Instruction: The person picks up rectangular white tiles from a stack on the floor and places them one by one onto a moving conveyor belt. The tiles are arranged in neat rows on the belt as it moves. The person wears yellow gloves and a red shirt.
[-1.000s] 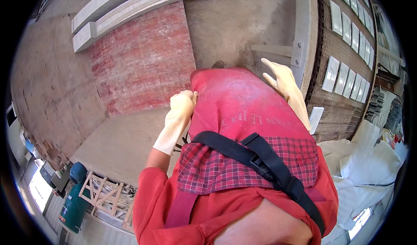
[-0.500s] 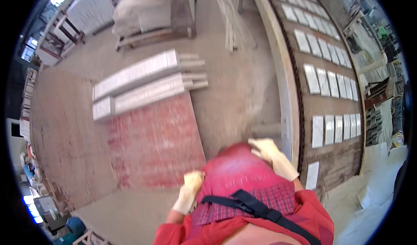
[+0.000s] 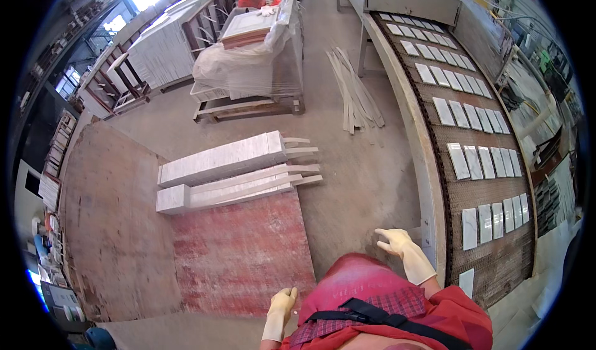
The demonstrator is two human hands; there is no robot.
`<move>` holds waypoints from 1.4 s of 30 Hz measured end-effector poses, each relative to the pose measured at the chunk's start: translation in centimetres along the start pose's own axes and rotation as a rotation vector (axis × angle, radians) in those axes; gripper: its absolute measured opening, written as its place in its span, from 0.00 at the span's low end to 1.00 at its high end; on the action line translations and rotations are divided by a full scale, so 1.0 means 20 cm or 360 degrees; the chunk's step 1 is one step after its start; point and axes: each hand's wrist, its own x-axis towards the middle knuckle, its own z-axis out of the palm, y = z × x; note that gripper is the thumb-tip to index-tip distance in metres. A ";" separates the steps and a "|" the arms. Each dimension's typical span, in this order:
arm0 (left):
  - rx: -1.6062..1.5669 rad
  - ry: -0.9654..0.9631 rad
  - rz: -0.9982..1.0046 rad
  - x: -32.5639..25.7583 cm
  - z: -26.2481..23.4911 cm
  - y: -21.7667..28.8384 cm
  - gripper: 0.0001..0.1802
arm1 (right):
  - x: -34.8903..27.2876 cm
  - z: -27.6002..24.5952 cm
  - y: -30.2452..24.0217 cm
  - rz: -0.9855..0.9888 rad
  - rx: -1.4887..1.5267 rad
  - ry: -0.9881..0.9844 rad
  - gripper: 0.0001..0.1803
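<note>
So the right hand [image 3: 400, 245] is hovering near the rail [image 3: 428, 176] with fingers loosely spread and nothing visible in it. The left hand [image 3: 282, 303] is curling beside the red apron [image 3: 347, 281], out over the red board [image 3: 242, 250]; can't tell if it's pinching the cloth or just hanging there.

The white tiles [image 3: 470, 229] are sitting in rows on the brown mesh bed [image 3: 496, 269] past that rail, with one lone tile [image 3: 466, 281] lying apart at the near end, close to the right forearm.

What's bugging me is that lone one. If the elbow or sleeve is swinging wide, I'm guessing it could be getting knocked crooked or chipped. Those tiles are looking pretty glossy too, so a pale glove could be slipping if it's pinching only a corner. And if the bed is running (can't tell from here), a loose fingertip could be snagging in the mesh, or the dangling apron could be catching on the rail.

Floor's worrying me as well, tbh. Long strips [image 3: 248, 185] are poking out past the board beside the white stack [image 3: 220, 159], and more loose strips [image 3: 354, 92] are lying farther off. Anyone walking there while watching the tiles is risking a trip.
</note>
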 end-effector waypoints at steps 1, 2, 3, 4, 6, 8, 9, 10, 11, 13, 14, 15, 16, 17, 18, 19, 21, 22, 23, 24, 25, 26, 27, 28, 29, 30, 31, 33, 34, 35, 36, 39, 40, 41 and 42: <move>-0.0007 0.0035 0.0000 0.00 -0.04 0.00 0.29 | 0.03 -0.02 -0.01 0.0025 -0.0004 0.0019 0.33; -0.0032 0.0046 0.0005 0.01 -0.09 0.02 0.30 | 0.07 -0.04 -0.02 0.0051 -0.0007 0.0044 0.33; -0.0008 0.0042 0.0030 0.04 -0.12 0.04 0.30 | 0.10 -0.05 -0.04 0.0079 -0.0007 0.0064 0.33; 0.0014 0.0038 0.0056 0.07 -0.15 0.06 0.30 | 0.13 -0.05 -0.03 0.0059 -0.0022 0.0077 0.34; 0.0100 0.0059 0.0150 0.20 -0.19 0.11 0.29 | 0.20 -0.05 -0.03 0.0017 -0.0050 0.0040 0.34; 0.0073 0.0149 0.0258 0.31 -0.21 0.19 0.28 | 0.30 -0.08 -0.06 -0.0022 -0.0086 -0.0044 0.35; 0.0040 0.0190 0.0313 0.35 -0.22 0.25 0.27 | 0.35 -0.08 -0.08 -0.0043 -0.0106 -0.0090 0.35; 0.0011 0.0230 0.0369 0.39 -0.23 0.31 0.26 | 0.41 -0.10 -0.10 -0.0064 -0.0124 -0.0144 0.35; -0.0005 0.0251 0.0429 0.44 -0.25 0.38 0.26 | 0.50 -0.12 -0.12 -0.0100 -0.0124 -0.0166 0.35; -0.0022 0.0211 0.0523 0.50 -0.35 0.58 0.26 | 0.64 -0.14 -0.12 -0.0152 -0.0119 -0.0212 0.35; -0.0021 0.0158 0.0561 0.52 -0.41 0.69 0.26 | 0.74 -0.16 -0.11 -0.0185 -0.0102 -0.0191 0.35; 0.0007 0.0121 0.0573 0.56 -0.48 0.74 0.26 | 0.84 -0.17 -0.14 -0.0218 -0.0077 -0.0183 0.35; 0.0026 0.0077 0.0587 0.60 -0.53 0.79 0.26 | 0.93 -0.20 -0.15 -0.0246 -0.0061 -0.0180 0.35; 0.0042 0.0023 0.0595 0.63 -0.55 0.82 0.26 | 1.01 -0.22 -0.16 -0.0246 -0.0052 -0.0189 0.36; 0.0081 -0.0038 0.0584 0.66 -0.60 0.84 0.26 | 1.10 -0.27 -0.17 -0.0225 -0.0037 -0.0186 0.36; 0.0100 -0.0082 0.0573 0.70 -0.65 0.87 0.26 | 1.19 -0.31 -0.18 -0.0206 -0.0022 -0.0180 0.36; 0.0137 -0.0155 0.0547 0.78 -0.78 0.93 0.27 | 1.35 -0.37 -0.20 -0.0147 0.0004 -0.0177 0.36; 0.0175 -0.0169 0.0560 0.82 -0.84 0.97 0.27 | 1.42 -0.39 -0.19 -0.0112 0.0009 -0.0181 0.36; 0.0234 -0.0160 0.0587 0.86 -0.90 1.02 0.26 | 1.48 -0.40 -0.18 -0.0085 0.0001 -0.0198 0.37; 0.0293 -0.0153 0.0616 0.91 -0.96 1.06 0.26 | 1.55 -0.42 -0.17 -0.0068 -0.0010 -0.0239 0.37; 0.0373 -0.0123 0.0658 0.96 -1.01 1.11 0.26 | 1.60 -0.43 -0.15 -0.0050 -0.0023 -0.0282 0.37; 0.0417 -0.0085 0.0699 1.00 -1.05 1.16 0.25 | 1.66 -0.45 -0.14 -0.0046 -0.0039 -0.0348 0.38; 0.0455 -0.0048 0.0741 1.04 -1.09 1.21 0.25 | 1.71 -0.46 -0.13 -0.0047 -0.0066 -0.0395 0.38; 0.0457 -0.0003 0.0782 1.07 -1.13 1.25 0.24 | 1.77 -0.48 -0.14 -0.0055 -0.0088 -0.0442 0.38; 0.0470 0.0005 0.0807 1.11 -1.16 1.28 0.24 | 1.84 -0.48 -0.16 -0.0073 -0.0115 -0.0471 0.39; 0.0474 0.0013 0.0834 1.15 -1.18 1.32 0.23 | 1.89 -0.51 -0.18 -0.0085 -0.0128 -0.0497 0.38; 0.0482 0.0020 0.0857 1.19 -1.19 1.34 0.23 | 1.94 -0.52 -0.20 -0.0099 -0.0137 -0.0523 0.38; 0.0455 0.0053 0.0905 1.22 -1.22 1.35 0.23 | 2.04 -0.53 -0.29 -0.0127 -0.0135 -0.0586 0.38; 0.0430 0.0067 0.0922 1.24 -1.23 1.35 0.23 | 2.08 -0.54 -0.33 -0.0144 -0.0151 -0.0626 0.38; 0.0402 0.0081 0.0939 1.25 -1.25 1.36 0.23 | 2.13 -0.54 -0.38 -0.0169 -0.0200 -0.0687 0.38; 0.0347 0.0095 0.0954 1.24 -1.27 1.36 0.23 | 2.16 -0.54 -0.42 -0.0192 -0.0239 -0.0728 0.38; 0.0071 0.0126 0.0898 1.19 -1.34 1.32 0.24 | 2.27 -0.48 -0.55 -0.0279 -0.0340 -0.0836 0.39; -0.0036 0.0122 0.0847 1.18 -1.36 1.29 0.24 | 2.30 -0.47 -0.62 -0.0312 -0.0369 -0.0872 0.39; -0.0109 0.0110 0.0804 1.18 -1.38 1.25 0.25 | 2.32 -0.45 -0.69 -0.0334 -0.0388 -0.0905 0.39; -0.0184 0.0103 0.0757 1.18 -1.40 1.22 0.25 | 2.34 -0.44 -0.77 -0.0360 -0.0408 -0.0939 0.39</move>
